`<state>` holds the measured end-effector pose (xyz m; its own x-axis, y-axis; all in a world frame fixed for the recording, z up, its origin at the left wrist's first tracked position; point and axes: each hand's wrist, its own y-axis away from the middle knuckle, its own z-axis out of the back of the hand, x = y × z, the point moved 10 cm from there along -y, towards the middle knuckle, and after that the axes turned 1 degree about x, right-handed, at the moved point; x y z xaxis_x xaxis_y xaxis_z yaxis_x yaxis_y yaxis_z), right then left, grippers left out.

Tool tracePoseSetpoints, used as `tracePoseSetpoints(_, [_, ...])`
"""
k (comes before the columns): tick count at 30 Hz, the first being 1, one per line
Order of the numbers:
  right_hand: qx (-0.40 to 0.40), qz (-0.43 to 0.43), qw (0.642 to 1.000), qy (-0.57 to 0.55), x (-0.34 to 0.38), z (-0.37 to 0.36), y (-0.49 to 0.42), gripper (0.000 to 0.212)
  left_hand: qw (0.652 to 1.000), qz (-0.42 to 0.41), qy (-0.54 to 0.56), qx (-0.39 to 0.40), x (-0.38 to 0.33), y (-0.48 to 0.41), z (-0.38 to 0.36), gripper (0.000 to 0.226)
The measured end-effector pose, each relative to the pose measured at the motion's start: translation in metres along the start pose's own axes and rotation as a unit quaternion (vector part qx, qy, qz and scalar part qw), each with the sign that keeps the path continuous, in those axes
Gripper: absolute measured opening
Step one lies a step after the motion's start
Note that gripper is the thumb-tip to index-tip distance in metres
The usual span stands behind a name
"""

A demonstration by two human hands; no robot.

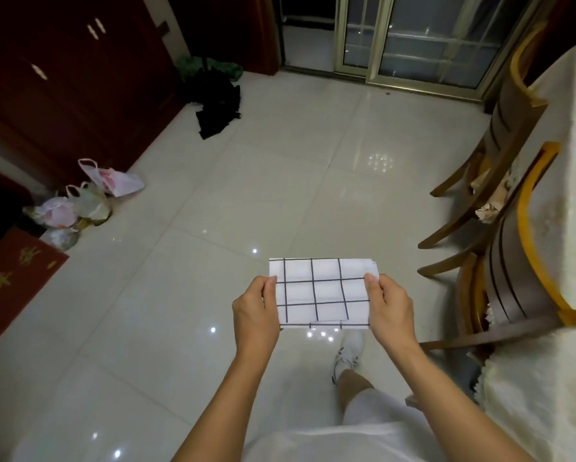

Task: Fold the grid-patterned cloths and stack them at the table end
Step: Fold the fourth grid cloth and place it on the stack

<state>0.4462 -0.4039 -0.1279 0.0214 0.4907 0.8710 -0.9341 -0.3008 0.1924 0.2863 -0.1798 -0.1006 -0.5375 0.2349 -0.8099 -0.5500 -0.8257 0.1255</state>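
So the grid-patterned cloth (320,291) is already folded down to a small rectangle — held up in mid-air over the tiled floor (213,201), not on anything. Left hand (255,311) pinches the left edge, right hand (391,306) pinches the right, thumbs on top. The counter (566,228) with its cream cover is off to the right behind the chairs (513,281). My guess: folding is about done — stacking at the counter end is still left. No stack visible from here.

Left hand (254,311) and right hand (390,306) hold a folded grid cloth (320,290) above the floor (213,201)
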Motion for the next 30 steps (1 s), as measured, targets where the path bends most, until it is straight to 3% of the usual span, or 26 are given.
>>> tracePoseSetpoints(8, [-0.035,-0.023,0.999,-0.016,0.017,0.050,-0.143,0.049,0.999,-0.031,-0.021,0.034,-0.099,-0.108,-0.090,0.034])
tracePoseSetpoints(21, [-0.069,-0.053,0.996,-0.023,0.018,0.086,-0.288,0.051,0.996,-0.038,-0.029,0.074,-0.176,-0.224,-0.189,0.034])
tracePoseSetpoints(30, [-0.112,-0.090,0.989,-0.017,0.037,0.110,-0.417,0.038,0.987,-0.083,-0.020,0.137,-0.249,-0.343,-0.278,0.029])
